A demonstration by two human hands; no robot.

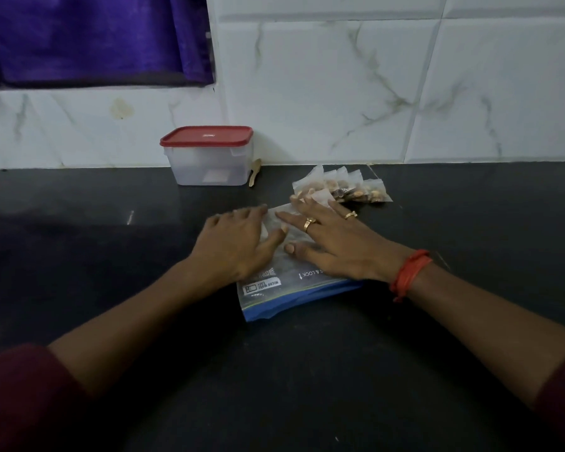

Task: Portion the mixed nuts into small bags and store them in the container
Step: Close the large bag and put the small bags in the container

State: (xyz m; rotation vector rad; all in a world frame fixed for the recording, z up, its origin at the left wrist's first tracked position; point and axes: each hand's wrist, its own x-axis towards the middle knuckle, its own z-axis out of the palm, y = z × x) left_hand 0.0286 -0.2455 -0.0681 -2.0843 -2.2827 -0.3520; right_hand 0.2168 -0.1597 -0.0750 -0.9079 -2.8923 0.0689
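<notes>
The left hand (238, 243) and right hand (333, 243) lie flat on the large zip bag (284, 295) on the dark surface (111, 223); each grip is fully open, fingers straight and pressing, clasping nothing; the filled small bags of nuts (349, 187) lie just past the right fingertips; the lidded container (209, 164) stands by the wall.

Translucent white container (209, 168), red lid (207, 136). The surface (79, 239) is black. The wall tiles (340, 93) are white with grey marble veining, the cloth (95, 37) purple. The large bag (274, 301) is clear with a blue edge and white print. The small bags (343, 187) are clear, and their nuts look brown to golden in the dim light. The wrist thread (408, 275) is orange-red and the sleeves (20, 396) maroon.
</notes>
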